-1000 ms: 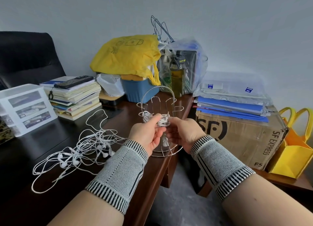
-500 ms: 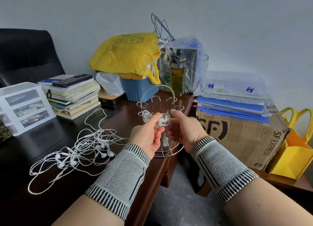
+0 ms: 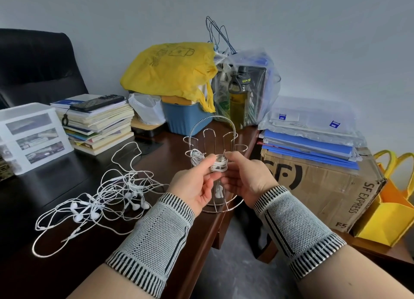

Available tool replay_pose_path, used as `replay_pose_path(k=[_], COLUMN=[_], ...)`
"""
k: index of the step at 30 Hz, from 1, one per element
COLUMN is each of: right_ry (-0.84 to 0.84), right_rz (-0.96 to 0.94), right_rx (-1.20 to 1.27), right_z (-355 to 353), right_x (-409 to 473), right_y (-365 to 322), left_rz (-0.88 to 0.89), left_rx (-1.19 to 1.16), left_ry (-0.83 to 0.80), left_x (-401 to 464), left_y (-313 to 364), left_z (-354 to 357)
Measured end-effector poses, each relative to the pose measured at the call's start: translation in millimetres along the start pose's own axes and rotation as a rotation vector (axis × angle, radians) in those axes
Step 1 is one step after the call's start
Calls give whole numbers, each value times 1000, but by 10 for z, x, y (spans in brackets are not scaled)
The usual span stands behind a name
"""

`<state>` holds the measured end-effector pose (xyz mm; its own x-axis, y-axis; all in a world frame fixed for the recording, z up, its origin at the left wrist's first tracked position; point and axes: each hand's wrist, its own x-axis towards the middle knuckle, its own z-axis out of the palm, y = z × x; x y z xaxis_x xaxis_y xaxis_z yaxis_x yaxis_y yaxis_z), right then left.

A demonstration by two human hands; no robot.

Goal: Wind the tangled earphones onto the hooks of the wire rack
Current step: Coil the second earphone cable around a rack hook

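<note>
Nearest: two forearms in grey-and-black knit wrist sleeves (image 3: 154, 238), reaching in over the table (image 3: 44, 186) edge.

Left hand (image 3: 192, 186): fingers curled, thumb and forefinger pinching the white coil of earphone cord (image 3: 218, 165) wound on a front hook of the wire rack (image 3: 215, 162).

Right hand (image 3: 246, 178): fingers curled toward the same coil from the other side, thumb on top against it. Both hands touch the coil; whether the right truly grips the cord or the hook under it is hard to tell, as the fingers hide the contact.

The rack stands upright at the table's near right edge, its round base ring partly behind the hands, its arched handle above. A second, smaller bundle of cord (image 3: 195, 155) sits on the hook just left of the held coil. One white earbud (image 3: 219, 192) hangs low inside the rack between the two hands.

Left of the hands: tangled earphones (image 3: 100, 200) lie loose on the dark table, well apart from the rack.

Further back: stack of books (image 3: 98, 124) with a phone (image 3: 97, 102) on top, white drawer unit (image 3: 31, 137) at far left, blue bin (image 3: 186, 117) under a yellow bag (image 3: 170, 70), dark bottle (image 3: 238, 97) inside clear plastic.

Right: cardboard box (image 3: 320, 184) marked SF EXPRESS, carrying blue folders (image 3: 309, 146); yellow tote (image 3: 389, 209) beside it.
</note>
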<state>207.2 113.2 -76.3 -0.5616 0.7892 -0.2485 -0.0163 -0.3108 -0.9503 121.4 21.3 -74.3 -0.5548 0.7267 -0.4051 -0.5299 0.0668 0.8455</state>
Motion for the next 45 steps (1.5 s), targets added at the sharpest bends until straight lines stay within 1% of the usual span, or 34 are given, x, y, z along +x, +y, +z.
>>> replay_pose_path(k=[5, 14, 17, 19, 22, 24, 25, 26, 28, 30, 32, 34, 36, 38, 40, 42, 45], right_ry=[-2, -2, 14, 58, 173, 270, 317, 366, 399, 321, 261, 231, 147, 67, 75, 120, 168], right_rz=[-3, -33, -60, -87, -140, -198, -234, -271, -325, -332, -349, -373, -364, -384, -453, -517, -492], right_rx=[79, 110, 109, 74, 41, 40, -25, -147, -471, -747, -939, -1023, -1059, -1120, -1190, -1236, -1283], right_z=[24, 78, 103, 132, 147, 98, 64, 26, -14, -28, 10, 39, 50, 51, 58, 70, 117], right_x=[-24, -117, -133, -157, -172, -183, -180, -171, -143, -106, -82, -66, -76, -90, -101, -75, -4], right_y=[-39, -30, 5, 24, 112, 202, 249, 297, 382, 470, 540, 580, 599, 635, 672, 709, 740], left_rz=[-9, -44, -36, -16, 29, 105, 161, 225, 378, 502, 548, 592, 640, 681, 704, 716, 718], left_rx=[-33, -115, -59, 9, 132, 278, 368, 473, 743, 956, 1081, 1164, 1250, 1334, 1362, 1358, 1376], left_ry=[19, 36, -2, -31, -29, 4, 21, 33, 46, 24, -1, -36, -57, -39, 8, 48, 77], left_x=[43, 62, 31, 2, -31, -33, -16, -3, 45, 94, 134, 185, 234, 293, 347, 377, 396], left_y=[93, 126, 119, 114, 119, 83, 50, 5, -97, -188, -243, -280, -296, -279, -245, -228, -261], left_z=[36, 21, -43, -129, -287, -407, -473, -525, -609, -655, -689, -741, -792, -825, -857, -878, -883])
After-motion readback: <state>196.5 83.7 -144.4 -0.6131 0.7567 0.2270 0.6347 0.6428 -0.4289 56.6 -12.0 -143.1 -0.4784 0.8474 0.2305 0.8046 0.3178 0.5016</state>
